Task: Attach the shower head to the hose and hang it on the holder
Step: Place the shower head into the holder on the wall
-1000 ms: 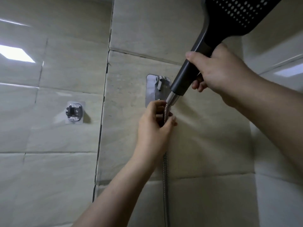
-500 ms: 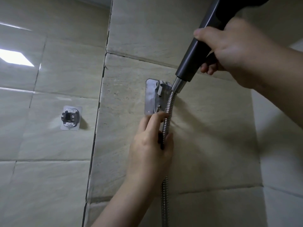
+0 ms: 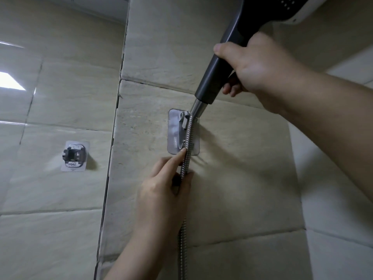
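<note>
Here beige wall tiles (image 3: 232, 188) carry a seemingly stuck-on holder (image 3: 175, 132).

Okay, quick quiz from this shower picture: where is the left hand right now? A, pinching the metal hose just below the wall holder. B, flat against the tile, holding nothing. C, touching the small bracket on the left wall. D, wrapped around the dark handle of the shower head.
A: the left hand grips the metal hose just under the wall holder, while the right hand holds the shower head by its dark handle.
</note>
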Action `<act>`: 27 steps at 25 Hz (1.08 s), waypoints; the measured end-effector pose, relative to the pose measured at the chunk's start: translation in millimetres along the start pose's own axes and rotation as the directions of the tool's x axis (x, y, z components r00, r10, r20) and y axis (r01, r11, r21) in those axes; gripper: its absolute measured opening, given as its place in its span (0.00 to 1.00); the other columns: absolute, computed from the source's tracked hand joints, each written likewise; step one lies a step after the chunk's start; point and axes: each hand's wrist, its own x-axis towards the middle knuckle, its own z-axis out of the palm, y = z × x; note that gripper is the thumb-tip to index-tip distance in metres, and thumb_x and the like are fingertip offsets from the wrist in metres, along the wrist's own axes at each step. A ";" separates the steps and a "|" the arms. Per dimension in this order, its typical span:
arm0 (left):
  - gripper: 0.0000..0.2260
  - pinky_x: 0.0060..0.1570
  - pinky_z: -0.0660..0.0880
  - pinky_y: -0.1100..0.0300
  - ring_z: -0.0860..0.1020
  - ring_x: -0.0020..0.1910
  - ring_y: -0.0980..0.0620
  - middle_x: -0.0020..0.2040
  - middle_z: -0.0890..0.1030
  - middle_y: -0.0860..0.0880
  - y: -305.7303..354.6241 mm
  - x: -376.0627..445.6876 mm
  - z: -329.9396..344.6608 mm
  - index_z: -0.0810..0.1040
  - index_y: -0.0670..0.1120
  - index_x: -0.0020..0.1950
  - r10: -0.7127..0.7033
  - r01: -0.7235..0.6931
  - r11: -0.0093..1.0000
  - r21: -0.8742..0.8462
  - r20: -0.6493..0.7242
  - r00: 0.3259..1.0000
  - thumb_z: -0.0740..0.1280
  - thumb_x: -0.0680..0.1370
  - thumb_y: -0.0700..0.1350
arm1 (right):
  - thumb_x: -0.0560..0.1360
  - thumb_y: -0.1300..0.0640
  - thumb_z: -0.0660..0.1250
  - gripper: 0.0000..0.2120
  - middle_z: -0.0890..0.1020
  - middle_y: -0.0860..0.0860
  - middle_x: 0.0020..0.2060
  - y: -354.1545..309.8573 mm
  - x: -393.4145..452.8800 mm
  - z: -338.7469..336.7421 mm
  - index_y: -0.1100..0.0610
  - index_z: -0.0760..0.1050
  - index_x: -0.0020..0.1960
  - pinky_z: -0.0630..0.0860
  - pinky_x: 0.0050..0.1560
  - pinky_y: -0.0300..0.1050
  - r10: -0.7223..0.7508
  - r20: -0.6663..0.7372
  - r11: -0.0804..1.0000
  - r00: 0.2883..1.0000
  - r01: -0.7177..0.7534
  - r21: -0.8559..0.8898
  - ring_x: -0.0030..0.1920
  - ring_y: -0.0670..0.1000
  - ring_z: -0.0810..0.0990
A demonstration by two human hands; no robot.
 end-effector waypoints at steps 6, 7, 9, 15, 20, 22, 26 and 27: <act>0.21 0.45 0.73 0.66 0.80 0.46 0.55 0.58 0.80 0.54 0.1 -4.4 2.5 0.78 0.49 0.65 0.053 -0.054 0.995 0.088 0.018 0.998 0.71 0.72 0.38 | 0.77 0.49 0.63 0.21 0.82 0.59 0.45 -1.1 6.8 13.6 0.63 0.66 0.62 0.78 0.32 0.47 -0.002 0.026 0.999 1.000 0.004 -0.040 0.32 0.54 0.80; 0.21 0.47 0.72 0.66 0.79 0.49 0.54 0.60 0.79 0.52 0.7 -5.8 3.6 0.78 0.48 0.65 0.062 -0.064 0.993 0.099 0.024 0.998 0.71 0.72 0.37 | 0.77 0.49 0.63 0.21 0.82 0.59 0.45 -1.3 7.8 14.5 0.63 0.66 0.62 0.78 0.32 0.47 0.001 0.025 0.999 1.000 0.000 -0.042 0.33 0.55 0.80; 0.22 0.50 0.71 0.66 0.79 0.54 0.53 0.62 0.79 0.50 1.6 -7.6 5.2 0.77 0.47 0.65 0.075 -0.080 0.989 0.122 0.039 0.996 0.70 0.71 0.35 | 0.77 0.49 0.63 0.21 0.82 0.59 0.43 -1.1 9.1 15.7 0.63 0.66 0.62 0.78 0.33 0.48 0.010 0.024 0.999 1.000 -0.009 -0.054 0.32 0.54 0.80; 0.20 0.48 0.79 0.54 0.81 0.54 0.45 0.61 0.80 0.47 1.2 -8.3 5.5 0.78 0.45 0.64 0.125 -0.135 0.963 0.232 0.054 0.991 0.65 0.71 0.39 | 0.77 0.49 0.63 0.21 0.81 0.58 0.41 -0.4 6.1 14.5 0.62 0.66 0.62 0.78 0.32 0.46 0.038 0.029 0.998 0.999 -0.036 -0.056 0.31 0.53 0.80; 0.20 0.41 0.80 0.52 0.82 0.49 0.44 0.58 0.81 0.47 0.2 -9.8 2.5 0.79 0.47 0.62 0.146 -0.167 0.943 0.287 0.095 0.985 0.65 0.70 0.42 | 0.78 0.48 0.63 0.22 0.80 0.56 0.46 2.4 0.9 22.0 0.61 0.65 0.63 0.77 0.30 0.45 0.023 0.040 0.996 0.999 -0.019 -0.090 0.31 0.52 0.79; 0.19 0.39 0.79 0.52 0.81 0.48 0.44 0.57 0.81 0.47 0.7 -9.4 2.0 0.79 0.47 0.60 0.131 -0.153 0.944 0.292 0.095 0.987 0.67 0.69 0.42 | 0.78 0.48 0.63 0.23 0.81 0.57 0.47 2.0 3.0 22.3 0.62 0.64 0.64 0.76 0.31 0.44 0.025 0.044 0.996 0.999 -0.021 -0.091 0.30 0.51 0.79; 0.17 0.39 0.78 0.51 0.80 0.46 0.45 0.54 0.79 0.48 2.6 -8.8 2.7 0.79 0.48 0.59 0.125 -0.151 0.944 0.293 0.109 0.986 0.68 0.71 0.44 | 0.77 0.48 0.64 0.23 0.80 0.56 0.46 3.1 4.7 23.2 0.60 0.64 0.64 0.76 0.31 0.44 0.026 0.059 0.997 0.998 -0.021 -0.077 0.30 0.51 0.79; 0.16 0.38 0.77 0.51 0.79 0.45 0.45 0.54 0.79 0.47 3.2 -8.2 3.0 0.79 0.48 0.59 0.123 -0.151 0.943 0.296 0.112 0.986 0.68 0.72 0.45 | 0.77 0.48 0.64 0.23 0.80 0.56 0.46 2.8 4.3 23.0 0.60 0.64 0.65 0.77 0.32 0.44 0.029 0.065 0.997 0.997 -0.024 -0.076 0.30 0.51 0.79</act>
